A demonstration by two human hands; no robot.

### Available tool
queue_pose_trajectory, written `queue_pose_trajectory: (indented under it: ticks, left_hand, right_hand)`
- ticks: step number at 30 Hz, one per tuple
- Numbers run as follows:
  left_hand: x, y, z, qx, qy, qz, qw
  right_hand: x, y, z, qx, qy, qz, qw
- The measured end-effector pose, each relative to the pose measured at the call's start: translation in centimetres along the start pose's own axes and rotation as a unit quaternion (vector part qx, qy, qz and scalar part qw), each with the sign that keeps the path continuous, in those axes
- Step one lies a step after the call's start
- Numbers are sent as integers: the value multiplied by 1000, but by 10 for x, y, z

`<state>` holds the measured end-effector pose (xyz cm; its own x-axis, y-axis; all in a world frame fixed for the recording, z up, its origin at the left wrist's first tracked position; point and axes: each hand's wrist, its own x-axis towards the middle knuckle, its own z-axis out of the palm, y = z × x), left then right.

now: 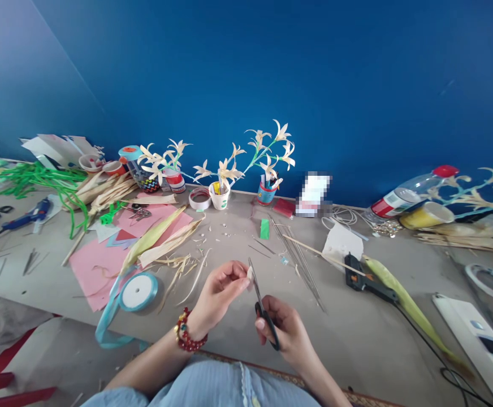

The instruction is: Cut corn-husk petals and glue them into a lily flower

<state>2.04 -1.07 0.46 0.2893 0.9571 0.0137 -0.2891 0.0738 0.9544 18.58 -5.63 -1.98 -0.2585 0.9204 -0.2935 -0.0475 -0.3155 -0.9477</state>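
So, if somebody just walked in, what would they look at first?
Probably the big blue wall across the back, with pale flowers standing in front of it. Next might come the tangle of bright green strips on the left of the table. Front and middle, the right hand holds scissors by a small pale piece pinched in the left hand.

black-handled scissors (265, 315), cream scrap (250, 274), pink paper (86, 262), deep blue wall (246, 73)

The scissors (260, 304) have metal blades (256, 286) and smooth plastic handles (276, 340); the ribbon (104, 323) looks glossy.
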Motion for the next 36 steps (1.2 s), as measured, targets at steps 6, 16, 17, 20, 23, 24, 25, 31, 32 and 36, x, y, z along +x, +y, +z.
queue_pose_trajectory:
  ticks: [6, 16, 17, 20, 23, 24, 25, 31, 32, 36]
  left_hand:
    - [-1, 0, -2, -18, -9, -17, 1000]
    - [-1, 2, 0, -25, -7, -24, 999]
    - [-1, 1, 0, -24, 1, -27, 999]
    - [-1, -1, 1, -28, 10, -34, 999]
    - [-1, 0, 1, -26, 4, -32, 999]
    - [-1, 1, 0, -22, 0, -33, 999]
    - [-1, 3, 0, -17, -5, -38, 999]
    - [-3, 3, -5, 56, -84, -92, 991]
    - [-3, 2, -7, 80, -96, -91, 988]
    - [-2, 4, -11, 173, -134, -85, 972]
  right_hand:
    - [0, 3, -3, -21, -3, 1, 1000]
    - [-4, 2, -5, -26, -32, -27, 999]
    - [-5, 2, -5, -23, -33, -30, 999]
    - [-7, 4, -4, -21, -31, -31, 999]
    - [-6, 6, -6, -18, -23, -41, 999]
    - [-6, 6, -8, -17, -13, -51, 998]
    - [-5, 5, -9, -16, 2, -63, 998]
    - [6, -11, -12, 14, 89, -122, 988]
    - [8, -14, -12, 29, 90, -124, 988]
    - [15, -22, -10, 37, 62, -115, 991]
